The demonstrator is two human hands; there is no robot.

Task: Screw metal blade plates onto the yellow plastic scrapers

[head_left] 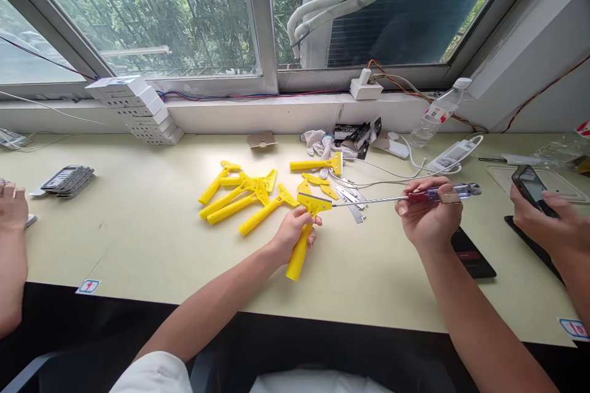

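Closed around the handle of a yellow plastic scraper (302, 239), the left hand (291, 230) holds it upright-tilted just above the pale green bench (138, 245), near its front edge. Right hand (426, 212) pinches the red-and-clear handle of a long steel screwdriver (405, 196), its tip touching the scraper's head. More yellow plastic scrapers (244, 193) and loose metal blades (353, 199) lie behind, toward mid-bench.

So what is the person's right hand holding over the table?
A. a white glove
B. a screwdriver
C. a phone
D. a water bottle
B: the right hand grips the red and clear handle of a screwdriver, whose shaft reaches to the head of the yellow scraper held in the left hand. The phone is in another person's hand at the right edge.
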